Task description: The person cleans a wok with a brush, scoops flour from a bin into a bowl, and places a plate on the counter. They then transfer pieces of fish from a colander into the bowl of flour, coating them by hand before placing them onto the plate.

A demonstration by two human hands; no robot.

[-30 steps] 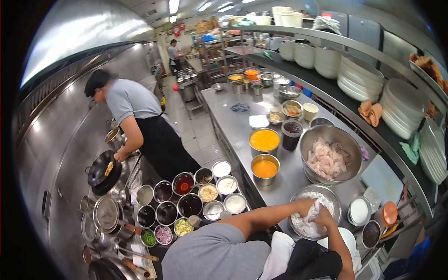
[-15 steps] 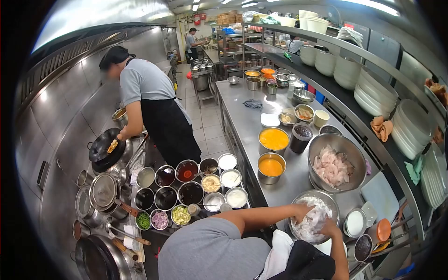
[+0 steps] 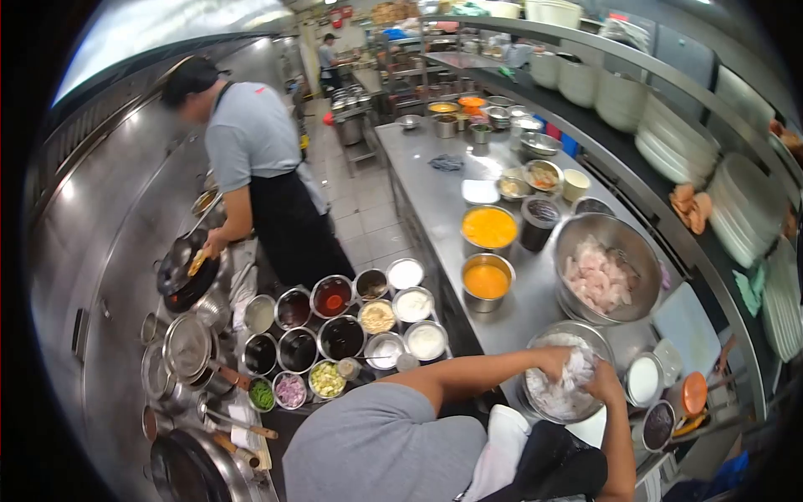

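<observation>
A steel mixing bowl (image 3: 535, 402) holds a heap of white, powder-coated pieces (image 3: 571, 378). Both my hands are inside its rim, one on each side of the heap. My left hand (image 3: 553, 361) comes in from the left, its fingers curled onto the coated pieces. From the right, my right hand (image 3: 602, 381) closes on the same clump, which is raised a little between the two hands. The coating and the pieces hide most of my fingertips. Just beyond stands a larger steel bowl (image 3: 648, 305) of raw pale meat strips (image 3: 600, 276).
Pots of orange liquid (image 3: 486, 282) and yellow liquid (image 3: 489, 227) stand left of the meat bowl. A white-filled container (image 3: 643, 380) and a cutting board (image 3: 686, 322) lie to the right. Sauce pots (image 3: 341, 336) fill the left station. A co-worker (image 3: 255, 142) works at a wok (image 3: 180, 268).
My hands have drawn closer together and lifted a clump of the coated pieces. The co-worker has shifted slightly at the wok. The whole view has tilted a little.
</observation>
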